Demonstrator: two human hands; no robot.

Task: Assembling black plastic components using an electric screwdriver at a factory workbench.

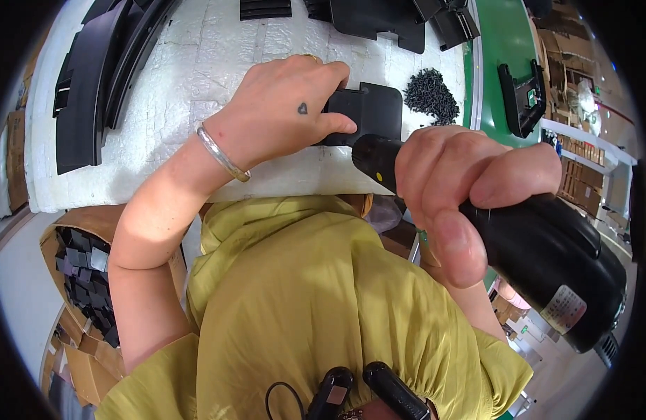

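Observation:
My left hand [284,105] grips a flat black plastic part [380,110] on the white foam-covered surface, thumb on the near side and fingers curled over the far side. In my right hand [470,185] is a black electric screwdriver [547,241], fingers wrapped round its body. Its front end is at the near edge of the plastic part; the bit is hidden from view, so I cannot tell whether it touches. Just right of the part lies a heap of small black screws [433,96].
Long curved black panels [92,94] are stacked at the left of the white surface [197,77]. More black plastic pieces [379,21] lie along the far side. A black frame [524,98] rests on the green strip at right. A cardboard box [51,245] of small black pieces stands lower left.

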